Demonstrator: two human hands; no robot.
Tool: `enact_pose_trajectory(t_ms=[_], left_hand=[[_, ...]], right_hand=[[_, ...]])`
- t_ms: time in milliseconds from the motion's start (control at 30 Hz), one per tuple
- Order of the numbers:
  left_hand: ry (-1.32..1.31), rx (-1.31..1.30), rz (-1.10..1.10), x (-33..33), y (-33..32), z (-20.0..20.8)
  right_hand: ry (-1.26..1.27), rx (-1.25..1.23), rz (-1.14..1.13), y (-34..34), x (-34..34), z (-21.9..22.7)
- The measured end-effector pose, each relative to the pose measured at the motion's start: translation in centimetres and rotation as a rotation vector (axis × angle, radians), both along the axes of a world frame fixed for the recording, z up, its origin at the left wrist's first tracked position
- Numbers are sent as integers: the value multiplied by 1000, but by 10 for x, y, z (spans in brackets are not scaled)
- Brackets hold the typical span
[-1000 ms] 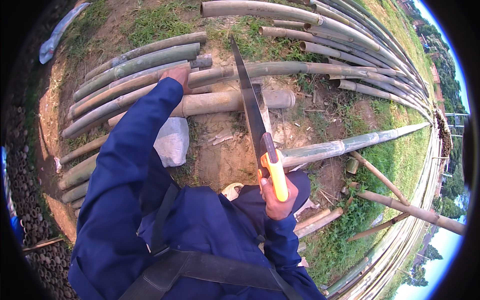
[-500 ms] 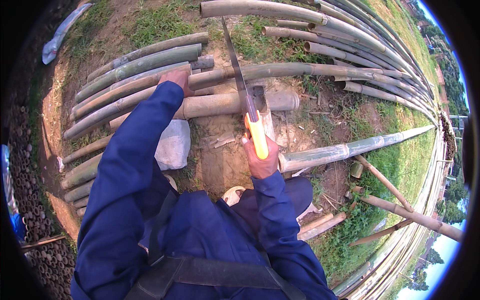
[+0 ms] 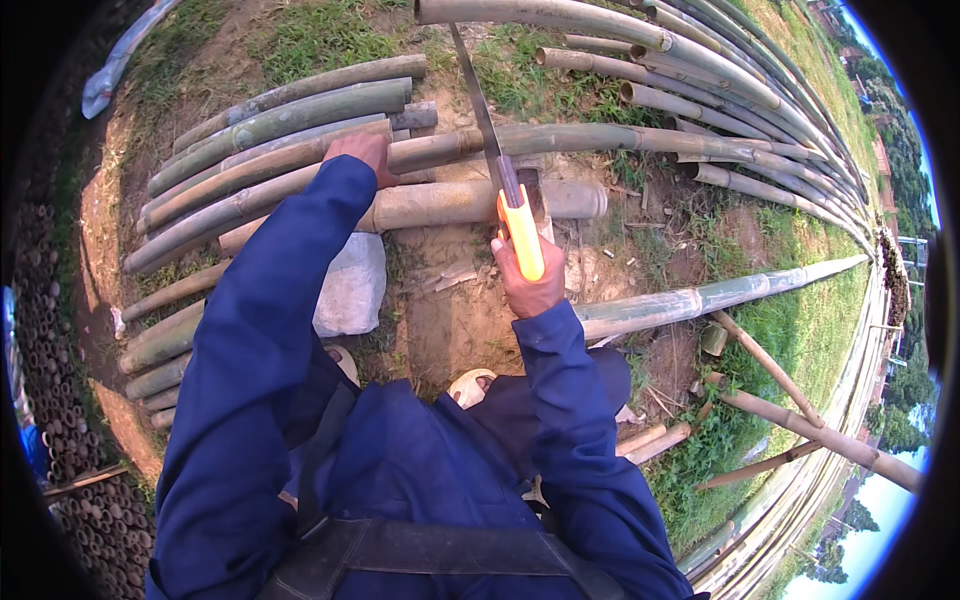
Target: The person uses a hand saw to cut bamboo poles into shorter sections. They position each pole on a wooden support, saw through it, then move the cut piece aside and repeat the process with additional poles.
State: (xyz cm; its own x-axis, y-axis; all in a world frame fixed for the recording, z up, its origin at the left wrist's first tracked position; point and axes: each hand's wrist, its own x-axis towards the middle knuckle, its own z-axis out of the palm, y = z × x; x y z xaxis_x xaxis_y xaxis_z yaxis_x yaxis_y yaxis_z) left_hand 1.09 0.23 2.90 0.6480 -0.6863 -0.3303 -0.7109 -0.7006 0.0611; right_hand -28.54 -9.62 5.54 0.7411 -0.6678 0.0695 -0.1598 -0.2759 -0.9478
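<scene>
My right hand [image 3: 530, 285] is wrapped round the yellow-orange handle of a hand saw [image 3: 474, 98]. Its narrow blade points away from me and crosses a long bamboo pole [image 3: 580, 138]. Whether the teeth have cut in cannot be made out. To the left of the blade, my left hand [image 3: 362, 152] presses down with fingers curled over the bamboo; its fingertips are partly hidden. Beneath the pole, a thick bamboo log [image 3: 440, 204] lies crosswise on the ground, with a short upright bamboo post [image 3: 541, 205] beside the saw handle.
Cut bamboo lengths [image 3: 290, 110] lie side by side at left. Long poles [image 3: 730, 85] fan out at far right. A white sack-like block [image 3: 350, 288] sits near my left leg. One thick pole [image 3: 690, 300] slants rightward, past a bamboo frame [image 3: 770, 405].
My right hand has pushed the saw a little forward, away from me. My left hand stays on the bamboo. The whole view has shifted slightly.
</scene>
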Motion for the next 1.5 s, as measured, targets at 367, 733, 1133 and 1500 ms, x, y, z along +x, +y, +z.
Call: enact_pose_trajectory(t_ms=[367,733,1133,1500], left_hand=[[-8,-18,47,-1,-3,-7],[-20,-41,48,-4,11,-4],[-12,-50,20,2,8,-5],[-59,-51,8,2,-3,-2]], right_hand=[[61,112,-46,0,-9,2],[221,-6,-6,70,-117,34],[146,90,21,45,-101,2],[18,15,20,-8,5,-3]])
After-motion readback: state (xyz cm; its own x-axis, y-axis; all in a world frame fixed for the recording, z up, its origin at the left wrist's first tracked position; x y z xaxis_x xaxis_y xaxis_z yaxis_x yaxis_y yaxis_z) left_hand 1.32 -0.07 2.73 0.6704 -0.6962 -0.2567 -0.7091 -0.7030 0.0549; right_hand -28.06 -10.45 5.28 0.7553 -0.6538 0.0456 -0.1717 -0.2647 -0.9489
